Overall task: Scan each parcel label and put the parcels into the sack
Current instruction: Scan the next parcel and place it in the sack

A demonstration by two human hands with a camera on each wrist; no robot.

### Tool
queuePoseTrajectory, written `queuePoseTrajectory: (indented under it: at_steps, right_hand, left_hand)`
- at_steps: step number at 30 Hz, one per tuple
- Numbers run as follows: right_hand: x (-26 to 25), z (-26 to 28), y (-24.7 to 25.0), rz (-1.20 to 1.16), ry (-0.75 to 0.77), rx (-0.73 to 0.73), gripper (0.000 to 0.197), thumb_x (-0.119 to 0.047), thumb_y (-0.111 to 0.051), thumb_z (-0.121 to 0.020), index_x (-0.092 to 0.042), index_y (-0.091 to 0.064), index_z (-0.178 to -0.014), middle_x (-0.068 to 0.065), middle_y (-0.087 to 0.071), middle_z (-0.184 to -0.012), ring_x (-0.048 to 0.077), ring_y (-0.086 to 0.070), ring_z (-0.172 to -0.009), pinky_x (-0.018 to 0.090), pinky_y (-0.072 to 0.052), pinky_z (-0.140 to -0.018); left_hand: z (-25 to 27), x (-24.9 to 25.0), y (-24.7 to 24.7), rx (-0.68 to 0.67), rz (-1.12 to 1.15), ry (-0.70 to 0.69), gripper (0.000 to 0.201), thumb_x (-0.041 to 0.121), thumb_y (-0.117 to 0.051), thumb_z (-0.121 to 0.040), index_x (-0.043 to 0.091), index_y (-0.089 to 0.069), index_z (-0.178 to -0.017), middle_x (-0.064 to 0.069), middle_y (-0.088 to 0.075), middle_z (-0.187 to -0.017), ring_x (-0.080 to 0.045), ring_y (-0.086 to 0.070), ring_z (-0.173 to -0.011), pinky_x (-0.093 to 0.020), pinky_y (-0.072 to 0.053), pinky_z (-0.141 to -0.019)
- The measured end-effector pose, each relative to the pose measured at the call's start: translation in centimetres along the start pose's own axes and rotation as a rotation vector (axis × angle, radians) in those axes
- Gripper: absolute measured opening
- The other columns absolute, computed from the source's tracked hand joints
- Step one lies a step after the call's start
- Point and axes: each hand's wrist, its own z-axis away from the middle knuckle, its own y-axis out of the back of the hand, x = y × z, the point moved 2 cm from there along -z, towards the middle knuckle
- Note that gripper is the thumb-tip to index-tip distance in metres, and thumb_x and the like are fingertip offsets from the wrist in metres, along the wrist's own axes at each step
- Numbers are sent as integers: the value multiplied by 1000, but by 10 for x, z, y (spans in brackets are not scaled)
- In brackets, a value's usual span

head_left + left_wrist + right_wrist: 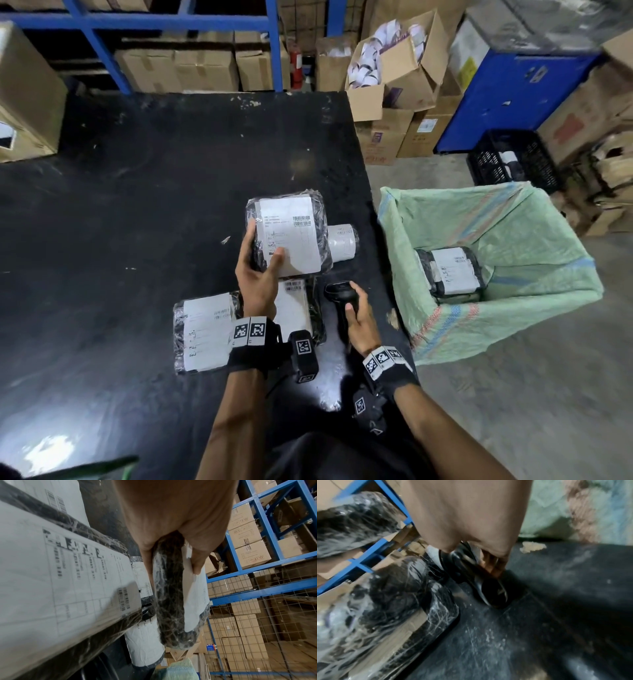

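Observation:
My left hand [262, 270] grips a black film-wrapped parcel [291, 233] with a white label, lifted above the black table [137, 205], thumb on the label. The same parcel [171, 601] hangs edge-on below my palm in the left wrist view. My right hand [358, 315] holds a black barcode scanner [342, 294] by its handle, its head [494, 593] low over the table. Two more labelled parcels lie flat: one [202, 332] at my left wrist, another [298, 308] partly under it. A green woven sack [496, 274] stands open to the right with one parcel [452, 274] inside.
A white-labelled roll-shaped parcel [342, 241] lies behind the lifted one. Cardboard boxes [394, 85] and blue racking [102, 44] stand behind the table. A black crate [513, 161] and a blue cabinet [513, 96] sit beyond the sack.

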Motion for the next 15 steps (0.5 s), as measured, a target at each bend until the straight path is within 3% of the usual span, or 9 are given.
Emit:
queuePoseTrajectory:
  at_steps: [2, 4, 6, 7, 8, 10, 12, 15]
  right_hand:
    - [-9, 3, 14, 45, -27, -22, 62, -69, -28, -92, -44, -25, -149, 10, -41, -153, 28, -37, -141, 38, -28, -115]
    - [-25, 6, 32, 37, -8, -7, 53, -52, -34, -99, -43, -26, -150, 6, -41, -152, 22, -45, -135, 45, -33, -116]
    - [-45, 8, 53, 3, 45, 34, 49, -42, -38, -104, -42, -28, -152, 1, -46, -141, -2, -57, -105, 44, -44, -106]
    - [-56, 7, 62, -14, 73, 40, 48, -39, -39, -105, -44, -28, -151, -2, -47, -134, -6, -58, -91, 40, -46, -101]
    - [-67, 7, 70, -33, 98, 34, 48, -38, -39, -105, -46, -28, -151, -5, -47, -132, -6, -59, -89, 35, -46, -98]
    - [-88, 3, 86, -65, 159, 13, 48, -40, -38, -105, -48, -26, -151, -11, -45, -141, -3, -56, -110, 30, -39, -105]
    - [-105, -1, 98, -86, 218, -12, 49, -41, -38, -105, -46, -24, -153, -22, -35, -155, -2, -40, -137, 29, -29, -116]
    - [-120, -8, 114, -116, 257, -43, 53, -39, -39, -106, -38, -22, -156, -34, -23, -155, -12, -23, -144, 20, -21, -118]
  left_hand:
    - [7, 2, -5, -13, 3, 21, 70, -6, -70, -93, 13, -45, -155, 10, -66, -141, -16, -60, -135, -41, -52, -110]
    - [13, 3, -10, -21, 12, 37, 69, -4, -72, -93, 17, -47, -154, 9, -67, -140, -20, -61, -135, -45, -51, -110]
    - [20, 3, -18, -23, 23, 57, 69, -3, -72, -93, 20, -49, -153, 5, -67, -141, -24, -60, -135, -49, -50, -112]
    - [24, 3, -23, -27, 25, 61, 69, -3, -72, -93, 20, -49, -154, 2, -66, -143, -26, -60, -136, -51, -49, -113]
    - [28, 2, -28, -36, 21, 62, 69, -3, -72, -93, 21, -49, -154, 0, -64, -146, -27, -59, -137, -54, -47, -115]
    - [35, 3, -41, -52, 14, 49, 69, -2, -72, -94, 19, -48, -154, -1, -60, -150, -27, -55, -141, -57, -42, -118]
    - [42, 5, -54, -64, 1, 25, 68, 0, -72, -94, 18, -48, -155, -1, -57, -153, -25, -53, -143, -56, -40, -119]
    - [51, 7, -76, -80, -3, 6, 68, -2, -71, -94, 14, -47, -155, 0, -56, -154, -20, -54, -142, -51, -43, -119]
